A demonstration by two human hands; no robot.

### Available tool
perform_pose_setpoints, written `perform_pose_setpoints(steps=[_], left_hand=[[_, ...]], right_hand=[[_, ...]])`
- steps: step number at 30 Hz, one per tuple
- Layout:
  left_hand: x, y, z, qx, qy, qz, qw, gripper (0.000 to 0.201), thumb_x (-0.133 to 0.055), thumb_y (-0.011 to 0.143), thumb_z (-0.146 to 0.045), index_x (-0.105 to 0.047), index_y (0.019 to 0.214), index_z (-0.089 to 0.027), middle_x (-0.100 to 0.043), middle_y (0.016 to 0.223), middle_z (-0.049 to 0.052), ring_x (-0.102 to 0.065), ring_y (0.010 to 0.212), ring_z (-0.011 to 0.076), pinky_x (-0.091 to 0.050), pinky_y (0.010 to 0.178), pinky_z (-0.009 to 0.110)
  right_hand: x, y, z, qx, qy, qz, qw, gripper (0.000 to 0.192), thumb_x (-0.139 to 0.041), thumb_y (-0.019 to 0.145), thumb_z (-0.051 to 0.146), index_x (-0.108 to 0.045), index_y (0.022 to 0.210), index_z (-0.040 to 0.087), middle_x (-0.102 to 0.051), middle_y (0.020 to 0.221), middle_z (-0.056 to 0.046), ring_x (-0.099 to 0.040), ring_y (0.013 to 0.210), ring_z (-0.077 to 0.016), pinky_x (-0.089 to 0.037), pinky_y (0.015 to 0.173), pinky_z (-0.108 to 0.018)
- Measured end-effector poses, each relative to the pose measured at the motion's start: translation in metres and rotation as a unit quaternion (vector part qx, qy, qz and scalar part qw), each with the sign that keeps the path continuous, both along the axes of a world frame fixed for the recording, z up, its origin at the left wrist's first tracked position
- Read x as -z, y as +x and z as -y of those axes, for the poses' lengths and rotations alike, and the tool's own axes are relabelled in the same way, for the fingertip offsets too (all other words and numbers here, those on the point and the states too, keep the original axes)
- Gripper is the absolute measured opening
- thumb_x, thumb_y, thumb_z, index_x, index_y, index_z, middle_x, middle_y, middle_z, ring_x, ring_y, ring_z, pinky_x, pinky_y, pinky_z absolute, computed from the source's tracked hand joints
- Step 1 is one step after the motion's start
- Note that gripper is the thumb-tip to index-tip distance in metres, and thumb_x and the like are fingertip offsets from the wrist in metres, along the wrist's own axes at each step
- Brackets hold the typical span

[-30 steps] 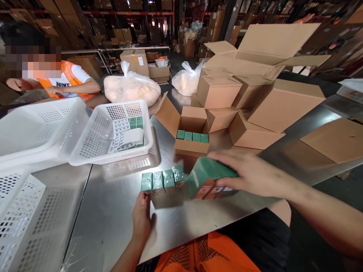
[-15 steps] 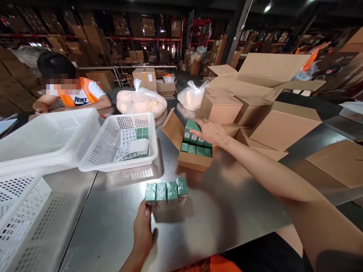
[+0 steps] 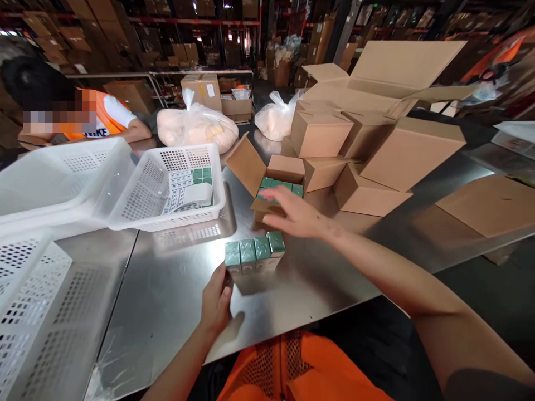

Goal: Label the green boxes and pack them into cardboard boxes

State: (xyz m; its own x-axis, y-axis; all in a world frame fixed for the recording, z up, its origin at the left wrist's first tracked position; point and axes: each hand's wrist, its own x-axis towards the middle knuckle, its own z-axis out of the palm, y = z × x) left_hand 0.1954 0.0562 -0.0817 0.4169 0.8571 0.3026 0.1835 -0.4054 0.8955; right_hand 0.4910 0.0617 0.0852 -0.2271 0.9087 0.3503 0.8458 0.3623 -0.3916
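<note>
**Green cartons: handling and surroundings**

Green cartons (image 3: 254, 253), four in a row, stand upright on the steel worktop (image 3: 167, 301), near centre. They look light and stiff (thin card, glossy wrap, likely slippery); grip the row by its two end faces. Left hand (image 3: 217, 303) touches the row's left end, fingers loosely curled. Right hand (image 3: 292, 214) hovers open and empty, just beyond the row. Behind it, the open shipping box (image 3: 267, 181) holds more cartons. White basket (image 3: 167, 189) sits far left; stacked brown boxes (image 3: 359, 156) crowd the right.

Orange mesh hi-vis vest (image 3: 301, 370), bare forearms.
</note>
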Motion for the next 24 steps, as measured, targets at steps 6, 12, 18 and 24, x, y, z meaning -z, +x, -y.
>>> perform_pose_setpoints(steps=[6, 12, 18, 24], left_hand=[[0.004, -0.004, 0.001, 0.051, 0.038, -0.041, 0.997, 0.065, -0.036, 0.098, -0.060, -0.050, 0.147, -0.019, -0.059, 0.142, 0.014, -0.051, 0.136, 0.0311, -0.042, 0.113, 0.049], [0.001, -0.005, 0.003, 0.065, 0.034, -0.048, 0.996, 0.063, -0.037, 0.099, -0.052, -0.040, 0.154, -0.020, -0.052, 0.151, 0.013, -0.047, 0.140, 0.0293, -0.040, 0.115, 0.048], [0.001, -0.005, 0.005, 0.053, 0.023, -0.033, 0.998, 0.060, -0.041, 0.098, -0.054, -0.050, 0.146, -0.020, -0.059, 0.144, 0.014, -0.051, 0.137, 0.0304, -0.042, 0.114, 0.049], [0.005, -0.006, 0.007, 0.039, -0.006, -0.004, 0.999, 0.064, -0.042, 0.096, -0.059, -0.054, 0.144, -0.019, -0.059, 0.144, 0.016, -0.051, 0.137, 0.0318, -0.040, 0.115, 0.051]], right_hand=[[0.029, -0.041, 0.036, -0.055, -0.033, 0.160, 0.985, 0.087, -0.046, 0.088, 0.077, -0.047, 0.145, 0.011, -0.060, 0.128, -0.020, -0.055, 0.117, -0.0365, -0.044, 0.099, -0.052], [0.025, -0.065, 0.029, -0.047, -0.125, 0.165, 0.977, 0.091, -0.046, 0.087, 0.079, -0.036, 0.154, 0.019, -0.060, 0.131, -0.017, -0.058, 0.116, -0.0353, -0.047, 0.094, -0.050], [0.011, -0.086, 0.022, -0.049, -0.215, 0.185, 0.957, 0.099, -0.046, 0.080, 0.087, -0.030, 0.156, 0.026, -0.059, 0.136, -0.016, -0.058, 0.121, -0.0380, -0.048, 0.093, -0.050], [0.020, -0.090, 0.022, -0.029, -0.159, 0.236, 0.958, 0.076, -0.038, 0.091, 0.077, -0.047, 0.145, 0.024, -0.068, 0.114, -0.014, -0.068, 0.099, -0.0331, -0.052, 0.083, -0.045]])
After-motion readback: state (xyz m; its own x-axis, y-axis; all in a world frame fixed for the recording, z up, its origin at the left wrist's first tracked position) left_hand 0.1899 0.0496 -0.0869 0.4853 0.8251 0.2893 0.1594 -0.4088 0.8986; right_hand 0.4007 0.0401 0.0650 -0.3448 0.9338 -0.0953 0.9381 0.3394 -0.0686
